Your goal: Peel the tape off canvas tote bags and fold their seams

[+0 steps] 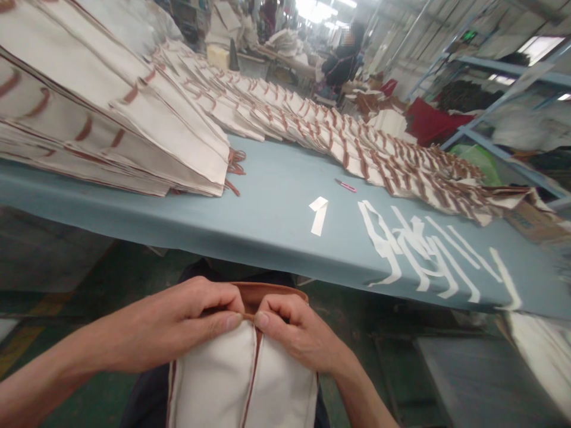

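Note:
A cream fabric bag (pixel 214 380) with brown seams and a brown inner rim rests upright over my lap, in front of the table. My left hand (pixel 200 321) pinches its top edge just left of the middle seam. Close beside it, my right hand (pixel 289 327) grips the same edge right of the seam, thumb on the outside and fingers curled inside. Both thumbs nearly meet at the seam. The lower end of the bag runs out of view.
A blue-green table (pixel 267 196) bears a tall stack of cream bags (pixel 134 137) at left and a long overlapping row of bags (pixel 321 131) behind. Pink thread snips (pixel 346 185) and several white strips (pixel 379 238) lie on it. A person (pixel 343 62) is in the background near blue shelving (pixel 495 116).

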Demonstrator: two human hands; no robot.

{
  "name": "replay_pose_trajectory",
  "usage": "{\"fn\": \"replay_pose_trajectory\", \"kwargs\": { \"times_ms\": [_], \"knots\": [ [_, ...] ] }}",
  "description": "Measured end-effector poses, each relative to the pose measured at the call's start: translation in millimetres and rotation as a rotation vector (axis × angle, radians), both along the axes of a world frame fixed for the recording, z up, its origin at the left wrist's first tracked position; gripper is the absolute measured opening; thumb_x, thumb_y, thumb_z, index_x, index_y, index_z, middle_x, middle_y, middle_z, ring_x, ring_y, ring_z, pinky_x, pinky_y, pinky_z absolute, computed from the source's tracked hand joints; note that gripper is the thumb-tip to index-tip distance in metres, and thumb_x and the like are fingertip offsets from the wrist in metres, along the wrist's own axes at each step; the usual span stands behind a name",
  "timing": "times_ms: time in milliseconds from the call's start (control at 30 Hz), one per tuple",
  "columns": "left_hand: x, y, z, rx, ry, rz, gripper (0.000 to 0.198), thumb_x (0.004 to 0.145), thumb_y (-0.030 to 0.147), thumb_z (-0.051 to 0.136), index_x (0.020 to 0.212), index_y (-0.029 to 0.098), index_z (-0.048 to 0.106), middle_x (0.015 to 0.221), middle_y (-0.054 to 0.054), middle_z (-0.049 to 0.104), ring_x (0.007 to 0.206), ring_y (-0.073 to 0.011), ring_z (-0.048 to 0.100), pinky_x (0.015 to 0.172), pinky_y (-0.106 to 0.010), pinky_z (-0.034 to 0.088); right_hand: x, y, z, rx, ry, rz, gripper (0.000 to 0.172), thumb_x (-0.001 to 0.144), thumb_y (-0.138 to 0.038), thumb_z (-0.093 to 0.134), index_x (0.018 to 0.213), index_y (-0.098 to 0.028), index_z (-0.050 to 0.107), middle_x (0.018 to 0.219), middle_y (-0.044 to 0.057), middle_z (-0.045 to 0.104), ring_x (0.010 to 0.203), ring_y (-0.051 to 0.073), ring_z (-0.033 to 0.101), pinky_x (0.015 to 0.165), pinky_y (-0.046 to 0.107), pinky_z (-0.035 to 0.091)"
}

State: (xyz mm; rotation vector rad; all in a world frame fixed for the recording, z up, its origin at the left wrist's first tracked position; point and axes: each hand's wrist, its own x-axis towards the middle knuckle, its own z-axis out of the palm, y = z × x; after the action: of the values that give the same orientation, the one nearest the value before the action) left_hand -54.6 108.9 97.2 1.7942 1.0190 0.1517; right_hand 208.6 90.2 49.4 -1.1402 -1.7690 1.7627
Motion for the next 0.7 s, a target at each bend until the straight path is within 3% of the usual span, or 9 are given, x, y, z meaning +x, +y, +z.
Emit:
{"fn": "replay_pose_trajectory", "kwargs": {
  "times_ms": [267, 500, 700],
  "knots": [
    [6, 3, -7.3, -0.047, 0.005, 0.025, 0.046, 0.106, 0.06, 0.049, 0.086, 0.022, 0.066, 0.085, 0.001, 0.063, 0.082, -0.0198, 0.06, 0.071, -0.025, 0.046, 0, 2, -1.8, -0.002, -0.008, -0.019, 0.044, 0.107, -0.054, 0.061, 0.078, -0.022, 0.054, 0.07, -0.007, 0.04, 0.063, 0.012, 0.032, 0.057, 0.029, 0.025],
    [7, 6, -20.6, -0.165, -0.1, 0.054, 0.051, 0.109, 0.066, 0.052, 0.086, 0.021, 0.06, 0.082, 0.003, 0.053, 0.075, -0.016, 0.047, 0.063, -0.023, 0.038, 0, 2, -4.0, 0.004, -0.042, -0.034, 0.049, 0.107, -0.06, 0.059, 0.077, -0.022, 0.05, 0.071, -0.006, 0.041, 0.065, 0.012, 0.034, 0.059, 0.028, 0.026],
    [7, 7, -22.0, -0.198, -0.143, 0.051, 0.053, 0.108, 0.068, 0.053, 0.084, 0.021, 0.056, 0.081, 0.004, 0.047, 0.073, -0.0151, 0.041, 0.062, -0.023, 0.035, -2, 2, -3.0, 0.0, -0.061, -0.053, 0.047, 0.105, -0.056, 0.059, 0.074, -0.023, 0.046, 0.07, -0.006, 0.039, 0.066, 0.013, 0.035, 0.06, 0.028, 0.026]
  ]
}}
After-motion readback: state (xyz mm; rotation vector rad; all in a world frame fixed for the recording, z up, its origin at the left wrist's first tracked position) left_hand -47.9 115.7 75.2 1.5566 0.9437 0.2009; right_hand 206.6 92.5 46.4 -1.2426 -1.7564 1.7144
